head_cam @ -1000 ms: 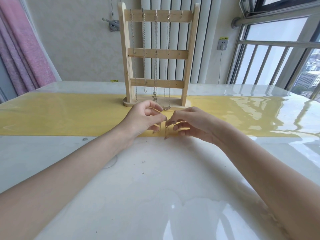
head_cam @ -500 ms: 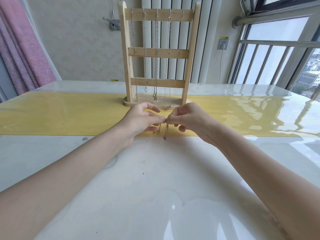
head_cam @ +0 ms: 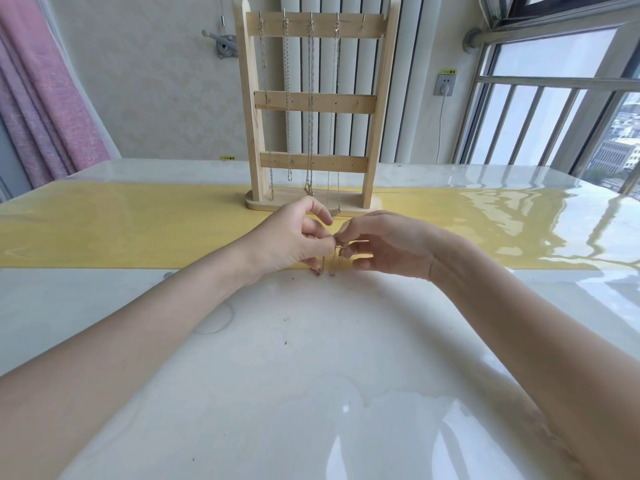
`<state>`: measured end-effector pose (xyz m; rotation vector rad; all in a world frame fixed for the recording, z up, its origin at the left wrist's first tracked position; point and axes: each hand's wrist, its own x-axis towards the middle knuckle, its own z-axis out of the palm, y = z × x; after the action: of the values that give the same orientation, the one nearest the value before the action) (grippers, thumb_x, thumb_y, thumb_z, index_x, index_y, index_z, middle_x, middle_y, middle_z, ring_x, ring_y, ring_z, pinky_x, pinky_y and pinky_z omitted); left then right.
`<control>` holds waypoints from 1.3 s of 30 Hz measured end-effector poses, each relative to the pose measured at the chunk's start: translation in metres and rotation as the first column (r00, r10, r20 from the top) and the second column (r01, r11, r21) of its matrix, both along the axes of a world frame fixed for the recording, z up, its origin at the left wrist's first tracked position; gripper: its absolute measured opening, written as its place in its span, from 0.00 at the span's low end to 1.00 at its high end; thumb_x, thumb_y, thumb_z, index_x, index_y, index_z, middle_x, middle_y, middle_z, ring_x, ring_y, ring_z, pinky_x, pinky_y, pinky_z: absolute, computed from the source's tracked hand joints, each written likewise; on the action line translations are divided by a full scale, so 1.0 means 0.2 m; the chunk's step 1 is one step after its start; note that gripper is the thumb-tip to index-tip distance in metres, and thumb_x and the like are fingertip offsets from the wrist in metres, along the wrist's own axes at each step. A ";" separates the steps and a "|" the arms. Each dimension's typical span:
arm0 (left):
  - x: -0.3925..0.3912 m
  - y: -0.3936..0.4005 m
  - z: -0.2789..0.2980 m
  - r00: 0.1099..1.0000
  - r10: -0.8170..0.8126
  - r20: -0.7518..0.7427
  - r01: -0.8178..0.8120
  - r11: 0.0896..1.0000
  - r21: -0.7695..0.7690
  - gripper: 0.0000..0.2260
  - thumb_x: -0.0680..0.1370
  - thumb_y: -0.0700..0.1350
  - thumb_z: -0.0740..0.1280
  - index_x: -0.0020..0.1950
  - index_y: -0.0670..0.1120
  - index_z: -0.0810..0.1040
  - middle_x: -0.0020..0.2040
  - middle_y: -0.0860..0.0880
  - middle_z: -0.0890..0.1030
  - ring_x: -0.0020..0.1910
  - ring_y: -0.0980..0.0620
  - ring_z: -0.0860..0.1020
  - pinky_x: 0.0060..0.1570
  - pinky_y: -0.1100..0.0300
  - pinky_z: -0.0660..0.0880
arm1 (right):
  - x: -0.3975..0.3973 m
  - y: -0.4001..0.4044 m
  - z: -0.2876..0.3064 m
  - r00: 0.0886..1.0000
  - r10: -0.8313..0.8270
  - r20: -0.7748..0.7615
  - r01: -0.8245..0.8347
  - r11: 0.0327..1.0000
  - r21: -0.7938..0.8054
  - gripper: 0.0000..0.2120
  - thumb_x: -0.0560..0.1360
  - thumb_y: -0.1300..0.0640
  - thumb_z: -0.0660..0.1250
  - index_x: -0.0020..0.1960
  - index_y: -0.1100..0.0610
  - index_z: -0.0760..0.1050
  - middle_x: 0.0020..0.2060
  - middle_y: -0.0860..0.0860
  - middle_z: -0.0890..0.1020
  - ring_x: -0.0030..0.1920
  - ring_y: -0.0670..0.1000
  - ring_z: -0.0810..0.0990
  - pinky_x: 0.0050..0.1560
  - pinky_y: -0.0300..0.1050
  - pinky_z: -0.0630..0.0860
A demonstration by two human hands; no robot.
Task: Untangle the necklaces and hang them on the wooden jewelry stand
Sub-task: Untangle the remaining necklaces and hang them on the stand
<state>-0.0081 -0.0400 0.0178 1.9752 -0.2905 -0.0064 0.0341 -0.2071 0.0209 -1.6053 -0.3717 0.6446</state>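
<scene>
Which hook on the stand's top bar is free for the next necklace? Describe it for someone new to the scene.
Find the wooden jewelry stand on the yellow runner. Its top bar carries five hooks; the free hook is the rightmost, the only one with no chain hanging from it.

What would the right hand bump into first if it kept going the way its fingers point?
Probably the left hand: the right hand points leftward at it, both pinching the gold necklace between them. Depth is unclear.

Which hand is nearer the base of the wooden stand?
Left. The left hand has its raised finger just in front of the stand's base, while the right hand sits a little closer to the camera. Both pinch the gold chain.
</scene>
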 end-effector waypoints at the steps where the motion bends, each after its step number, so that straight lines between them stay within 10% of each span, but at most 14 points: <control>1: 0.00 0.00 0.00 1.000 0.001 0.012 -0.001 0.999 0.034 0.10 0.75 0.35 0.67 0.46 0.48 0.69 0.32 0.54 0.79 0.27 0.55 0.73 0.33 0.65 0.73 | 0.00 0.00 0.00 1.000 -0.010 -0.005 0.010 1.000 0.009 0.12 0.75 0.67 0.61 0.34 0.58 0.72 0.34 0.51 0.74 0.32 0.47 0.73 0.33 0.39 0.67; 20: -0.02 0.02 0.00 0.970 -0.028 -0.241 -0.054 0.943 -0.329 0.03 0.75 0.36 0.67 0.44 0.41 0.79 0.33 0.50 0.81 0.30 0.58 0.77 0.34 0.68 0.77 | 0.00 0.01 0.00 0.995 -0.089 0.033 0.083 0.986 0.143 0.10 0.75 0.70 0.63 0.39 0.58 0.73 0.30 0.51 0.78 0.31 0.47 0.72 0.29 0.35 0.70; 39: -0.02 0.02 -0.01 0.988 0.152 -0.039 -0.155 0.982 -0.107 0.05 0.75 0.39 0.70 0.42 0.46 0.75 0.31 0.51 0.83 0.28 0.58 0.78 0.30 0.69 0.74 | -0.03 0.05 -0.01 0.917 -0.187 0.352 0.201 0.980 -0.004 0.07 0.72 0.65 0.71 0.36 0.63 0.79 0.27 0.52 0.72 0.28 0.46 0.68 0.31 0.37 0.66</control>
<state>-0.0123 -0.0364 0.0163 1.8814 -0.1155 0.0768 0.0279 -0.1969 0.0180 -1.7722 -0.4542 0.2122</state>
